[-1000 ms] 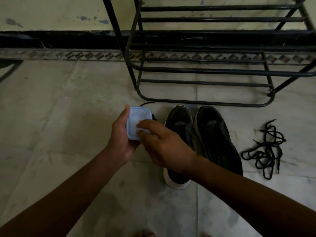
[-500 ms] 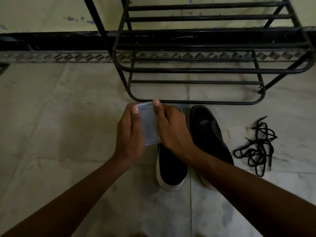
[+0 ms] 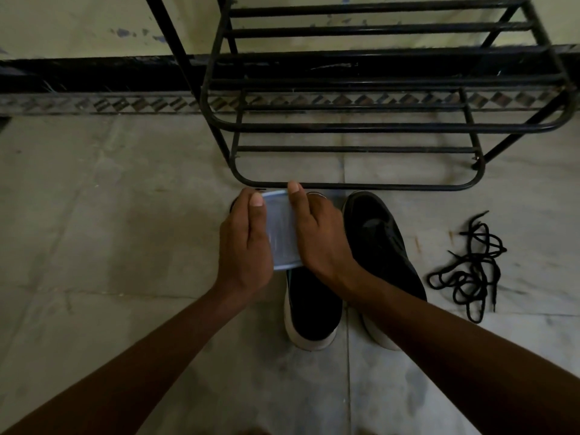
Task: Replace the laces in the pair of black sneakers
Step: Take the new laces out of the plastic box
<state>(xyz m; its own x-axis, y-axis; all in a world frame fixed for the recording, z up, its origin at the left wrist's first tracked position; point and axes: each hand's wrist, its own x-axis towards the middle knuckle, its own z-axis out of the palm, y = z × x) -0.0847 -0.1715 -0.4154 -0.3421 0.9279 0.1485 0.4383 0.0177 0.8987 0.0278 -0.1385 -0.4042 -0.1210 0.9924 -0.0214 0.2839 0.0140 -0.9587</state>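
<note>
Left hand and right hand clamp a small pale-blue translucent plastic box between them — thumbs on top. Below lies a pair of black white-soled sneakers; a tangle of loose black laces rests to the right.

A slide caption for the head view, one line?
Left hand and right hand hold a blue box over black sneakers, laces nearby.

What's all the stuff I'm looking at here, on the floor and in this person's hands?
sneakers: two, black with white soles, side by side on the floor in front of the rack
loose laces: one tangled pile, black, on the floor right of the sneakers
plastic box: one, pale blue, held between both hands over the left-side sneaker
shoe rack: one, black metal bars, by the wall beyond the sneakers
floor: pale grey tiles
wall: pale, with a black skirting band
left hand: one, grips the box's left side
right hand: one, grips the box's right side
</note>
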